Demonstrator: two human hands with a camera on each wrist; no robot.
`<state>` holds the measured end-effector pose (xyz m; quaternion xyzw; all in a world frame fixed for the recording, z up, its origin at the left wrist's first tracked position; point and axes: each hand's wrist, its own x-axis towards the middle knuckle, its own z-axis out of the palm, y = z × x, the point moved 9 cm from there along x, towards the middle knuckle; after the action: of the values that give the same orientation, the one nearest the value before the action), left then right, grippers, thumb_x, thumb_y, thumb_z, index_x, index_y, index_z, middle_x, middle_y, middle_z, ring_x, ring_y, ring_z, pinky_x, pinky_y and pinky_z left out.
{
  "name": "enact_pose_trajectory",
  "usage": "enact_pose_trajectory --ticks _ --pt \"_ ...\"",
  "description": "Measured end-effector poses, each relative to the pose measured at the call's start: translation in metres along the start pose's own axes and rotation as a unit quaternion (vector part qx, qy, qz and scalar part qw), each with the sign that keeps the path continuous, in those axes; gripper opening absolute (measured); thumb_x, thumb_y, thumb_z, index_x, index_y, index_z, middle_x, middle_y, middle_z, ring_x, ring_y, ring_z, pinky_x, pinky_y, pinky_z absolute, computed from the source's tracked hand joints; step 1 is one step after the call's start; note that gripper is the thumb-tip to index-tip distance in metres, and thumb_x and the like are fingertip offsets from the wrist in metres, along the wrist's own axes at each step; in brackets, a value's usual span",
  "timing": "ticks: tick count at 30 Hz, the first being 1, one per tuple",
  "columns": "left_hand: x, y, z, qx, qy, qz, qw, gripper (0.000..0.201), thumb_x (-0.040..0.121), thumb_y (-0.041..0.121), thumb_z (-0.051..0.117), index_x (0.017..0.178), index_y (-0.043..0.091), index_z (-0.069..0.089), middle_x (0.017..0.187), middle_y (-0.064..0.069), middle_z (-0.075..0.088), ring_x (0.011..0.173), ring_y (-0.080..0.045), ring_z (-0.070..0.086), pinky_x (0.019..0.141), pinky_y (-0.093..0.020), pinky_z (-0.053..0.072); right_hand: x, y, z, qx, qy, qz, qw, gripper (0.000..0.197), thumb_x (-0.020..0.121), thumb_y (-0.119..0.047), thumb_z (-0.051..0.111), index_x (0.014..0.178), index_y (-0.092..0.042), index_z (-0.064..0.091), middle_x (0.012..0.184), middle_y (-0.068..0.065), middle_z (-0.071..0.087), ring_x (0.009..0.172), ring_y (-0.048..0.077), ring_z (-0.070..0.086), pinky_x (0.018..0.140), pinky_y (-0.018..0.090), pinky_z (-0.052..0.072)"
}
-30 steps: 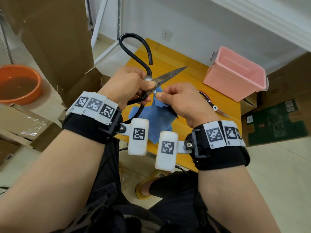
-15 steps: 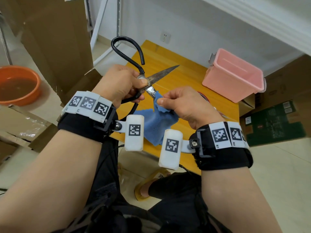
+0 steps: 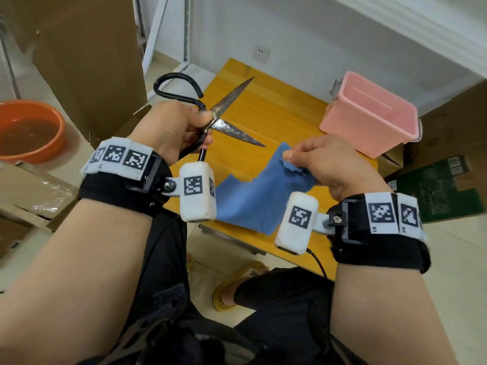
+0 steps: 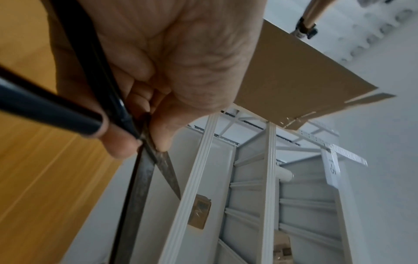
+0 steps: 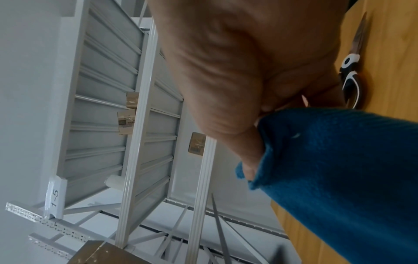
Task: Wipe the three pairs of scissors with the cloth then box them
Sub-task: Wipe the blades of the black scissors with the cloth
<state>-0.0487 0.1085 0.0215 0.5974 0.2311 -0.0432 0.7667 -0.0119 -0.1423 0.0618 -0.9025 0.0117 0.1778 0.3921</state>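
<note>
Now change: my right hand [image 3: 326,164] pulled the cloth [image 3: 253,196] off the blades.
Fingers: pinching cloth; left hand [image 3: 171,127] grips black scissors [image 3: 224,119], blades apart.
Meaning: likely wiped, box next.

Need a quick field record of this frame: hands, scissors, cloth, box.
left hand: grips the black-handled scissors near the pivot, above the table
scissors blades: spread open, not touching the cloth
right hand: pinches an edge of the blue cloth
cloth: hangs from the grip, lower part on the yellow table
second scissors: lying on the table past the right hand
pink box: open on the table's far right, nothing seen inside
third scissors: not seen
</note>
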Motion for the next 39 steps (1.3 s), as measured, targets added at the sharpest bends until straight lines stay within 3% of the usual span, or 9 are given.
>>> enact_pose_trajectory --ticks 5,18,21,23,26,29,32,35,39 --pt "-0.004 -0.003 0.012 -0.007 -0.032 -0.008 0.999 0.013 0.096 0.009 0.057 0.085 0.010 0.050 0.058 -0.002 0.058 0.048 -0.014 0.059 0.049 -0.022 0.050 0.004 -0.008 0.002 0.095 0.032 -0.030 0.995 0.021 0.095 -0.020 0.067 0.075 -0.015 0.067 0.069 0.001 0.062 0.064 0.014 0.053 0.064 0.028 0.043" --pt "-0.005 -0.003 0.023 0.082 -0.042 0.016 0.996 0.010 0.094 0.006 0.061 0.092 0.006 0.051 0.070 -0.013 0.057 0.049 -0.020 0.062 0.050 -0.028 0.055 0.003 -0.007 0.007 0.142 0.040 -0.060 0.987 0.017 0.094 -0.022 0.069 0.078 -0.020 0.069 0.071 -0.002 0.066 0.066 0.012 0.058 0.066 0.030 0.046" --pt "-0.004 -0.007 0.024 0.098 -0.038 0.013 0.994 0.012 0.097 0.008 0.059 0.091 0.004 0.049 0.072 -0.012 0.058 0.051 -0.020 0.062 0.050 -0.029 0.055 -0.001 -0.015 0.003 0.170 0.073 -0.092 0.978 0.012 0.091 -0.016 0.072 0.082 -0.021 0.066 0.068 -0.006 0.067 0.058 0.003 0.059 0.057 0.017 0.045" --pt "-0.004 -0.010 0.026 0.113 -0.046 0.009 0.992 0.013 0.097 0.009 0.059 0.088 0.003 0.051 0.070 -0.011 0.061 0.052 -0.019 0.062 0.052 -0.030 0.055 -0.003 -0.022 -0.003 0.159 0.104 -0.121 0.974 0.014 0.089 -0.013 0.072 0.085 -0.024 0.064 0.068 -0.005 0.067 0.059 0.003 0.059 0.055 0.017 0.044" --pt "-0.006 -0.012 0.031 0.133 -0.077 0.011 0.988 0.020 0.097 0.009 0.060 0.077 0.007 0.055 0.069 -0.012 0.068 0.054 -0.020 0.062 0.058 -0.033 0.055 -0.008 -0.035 -0.012 0.102 0.156 -0.178 0.966 0.018 0.086 -0.015 0.069 0.083 -0.032 0.063 0.071 0.001 0.062 0.063 0.011 0.055 0.057 0.027 0.043" --pt "-0.010 -0.015 0.037 0.145 -0.099 0.017 0.984 0.022 0.096 0.009 0.060 0.075 0.006 0.056 0.070 -0.014 0.070 0.055 -0.021 0.062 0.059 -0.034 0.054 -0.013 -0.049 -0.012 0.051 0.185 -0.226 0.955 0.018 0.086 -0.015 0.069 0.083 -0.033 0.064 0.073 -0.010 0.063 0.067 0.003 0.059 0.059 0.019 0.046" --pt "-0.013 -0.016 0.044 0.149 -0.103 0.028 0.983 0.018 0.096 0.008 0.060 0.079 0.004 0.055 0.076 -0.020 0.070 0.056 -0.023 0.062 0.058 -0.034 0.054 -0.015 -0.057 0.001 -0.015 0.180 -0.238 0.954 0.011 0.088 -0.017 0.070 0.087 -0.028 0.070 0.084 -0.018 0.067 0.082 -0.001 0.063 0.071 0.017 0.050" --pt "-0.013 -0.018 0.046 0.159 -0.090 0.036 0.983 0.019 0.095 0.007 0.062 0.077 0.004 0.056 0.075 -0.020 0.070 0.054 -0.022 0.064 0.057 -0.033 0.055 -0.014 -0.058 0.015 -0.082 0.164 -0.232 0.955 0.006 0.090 -0.022 0.070 0.093 -0.023 0.076 0.096 -0.009 0.073 0.090 0.007 0.064 0.076 0.026 0.051" --pt "-0.014 -0.019 0.046 0.157 -0.080 0.039 0.984 0.021 0.094 0.006 0.063 0.074 0.004 0.057 0.070 -0.018 0.069 0.053 -0.022 0.065 0.056 -0.033 0.056 -0.013 -0.057 0.028 -0.089 0.128 -0.231 0.960 0.010 0.090 -0.022 0.071 0.097 -0.023 0.077 0.099 -0.009 0.074 0.090 0.003 0.064 0.077 0.018 0.050"
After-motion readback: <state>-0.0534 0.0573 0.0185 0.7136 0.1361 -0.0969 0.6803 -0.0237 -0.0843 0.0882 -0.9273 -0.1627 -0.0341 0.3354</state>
